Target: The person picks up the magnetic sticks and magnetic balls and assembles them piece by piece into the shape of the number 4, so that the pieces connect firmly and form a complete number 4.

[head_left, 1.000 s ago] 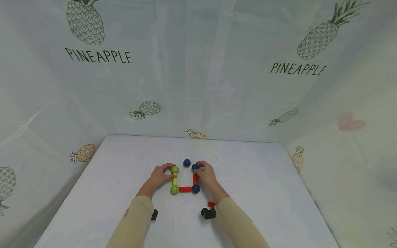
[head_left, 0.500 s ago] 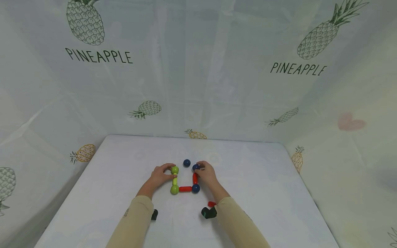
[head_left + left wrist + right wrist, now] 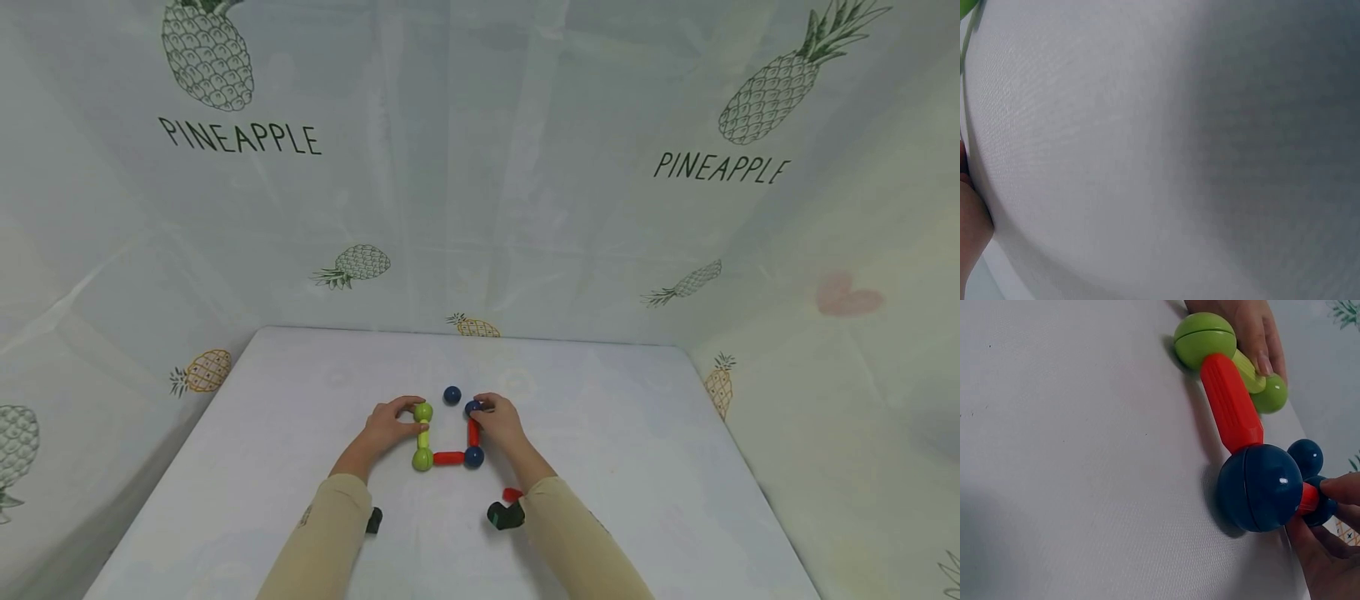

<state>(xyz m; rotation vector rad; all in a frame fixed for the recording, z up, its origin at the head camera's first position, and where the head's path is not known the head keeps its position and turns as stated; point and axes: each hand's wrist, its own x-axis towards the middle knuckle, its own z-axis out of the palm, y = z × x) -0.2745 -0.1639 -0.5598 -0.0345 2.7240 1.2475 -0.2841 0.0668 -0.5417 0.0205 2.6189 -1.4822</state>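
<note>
A U-shaped chain of balls and rods lies on the white table. My left hand (image 3: pixel 386 423) grips the far green ball (image 3: pixel 423 412), its thumb by the yellow-green rod (image 3: pixel 1249 372). That rod runs to the near green ball (image 3: pixel 422 459), and a red rod (image 3: pixel 448 457) links this to the near blue ball (image 3: pixel 473 457). On the other side my right hand (image 3: pixel 501 418) pinches the far blue ball (image 3: pixel 1319 506) at the end of a second red rod (image 3: pixel 473 433). The left wrist view holds mostly blurred white surface, with part of a hand at its left edge.
A loose blue ball (image 3: pixel 452 395) sits beyond the gap between the hands. Near the right sleeve lie a dark green piece (image 3: pixel 506 515) and a red piece (image 3: pixel 512 494), both partly covered. Another dark piece (image 3: pixel 374 521) pokes out beside the left sleeve.
The right hand and its blue ball have shifted slightly toward the near blue ball. My left hand and the green side hold still.
</note>
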